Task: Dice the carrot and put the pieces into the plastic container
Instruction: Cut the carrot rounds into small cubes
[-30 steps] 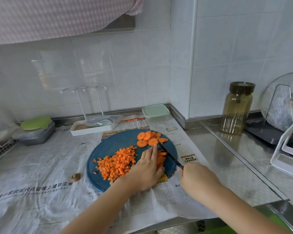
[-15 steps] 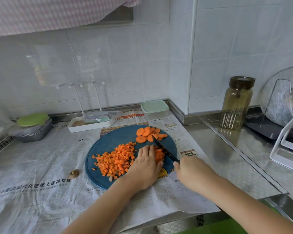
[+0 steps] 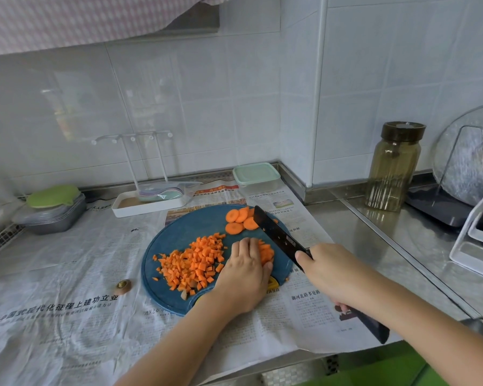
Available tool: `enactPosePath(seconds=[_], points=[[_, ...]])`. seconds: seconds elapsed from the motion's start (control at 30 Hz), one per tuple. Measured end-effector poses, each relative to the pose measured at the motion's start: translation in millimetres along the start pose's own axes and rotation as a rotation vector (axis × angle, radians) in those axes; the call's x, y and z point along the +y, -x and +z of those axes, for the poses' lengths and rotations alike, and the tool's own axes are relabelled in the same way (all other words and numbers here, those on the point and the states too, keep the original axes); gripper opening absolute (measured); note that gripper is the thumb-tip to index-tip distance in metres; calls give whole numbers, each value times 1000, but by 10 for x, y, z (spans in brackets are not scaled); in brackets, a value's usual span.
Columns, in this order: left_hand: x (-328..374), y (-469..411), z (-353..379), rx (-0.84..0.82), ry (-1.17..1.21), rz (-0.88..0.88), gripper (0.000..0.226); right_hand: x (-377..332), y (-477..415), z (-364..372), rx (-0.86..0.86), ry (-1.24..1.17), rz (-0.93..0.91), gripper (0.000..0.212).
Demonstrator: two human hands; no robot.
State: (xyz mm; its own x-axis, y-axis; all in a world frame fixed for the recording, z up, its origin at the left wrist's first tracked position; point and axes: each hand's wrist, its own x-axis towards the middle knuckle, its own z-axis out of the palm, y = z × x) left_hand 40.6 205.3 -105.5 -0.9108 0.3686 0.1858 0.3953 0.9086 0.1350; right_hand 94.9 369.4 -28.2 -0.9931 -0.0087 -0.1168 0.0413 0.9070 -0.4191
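Lining counter [image 3: 360,232] — newspaper [image 3: 67,260]; plastic container [image 3: 255,176] by tiles [image 3: 179,93].

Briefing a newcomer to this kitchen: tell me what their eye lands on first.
The bright orange heap of diced carrot on the round blue cutting board at centre stands out first. Just right of it, the left hand holds a carrot stack while the right hand grips a black knife beside it. The lidded plastic container sits at the back wall.
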Motion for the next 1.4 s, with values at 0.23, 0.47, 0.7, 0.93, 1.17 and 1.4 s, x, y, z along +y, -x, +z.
enactPosePath(seconds=[0.23, 0.47, 0.7, 0.93, 1.17, 1.4], points=[[34, 9, -11, 10, 14, -13, 61, 62, 45, 72, -13, -25, -48, 37], [23, 10, 4, 21, -22, -8, 87, 63, 18, 118, -40, -76, -20, 37], [42, 22, -13, 37, -31, -14, 96, 58, 16, 92, -118, -87, 110, 39], [97, 21, 55, 35, -1, -80, 97, 93, -10, 10, -200, -111, 64, 32], [122, 18, 32, 21, -26, -85, 98, 40, -102, 79, -159, 88, -9, 41], [117, 3, 52, 11, -38, -77, 97, 64, -219, 246, -134, 89, -45, 40]])
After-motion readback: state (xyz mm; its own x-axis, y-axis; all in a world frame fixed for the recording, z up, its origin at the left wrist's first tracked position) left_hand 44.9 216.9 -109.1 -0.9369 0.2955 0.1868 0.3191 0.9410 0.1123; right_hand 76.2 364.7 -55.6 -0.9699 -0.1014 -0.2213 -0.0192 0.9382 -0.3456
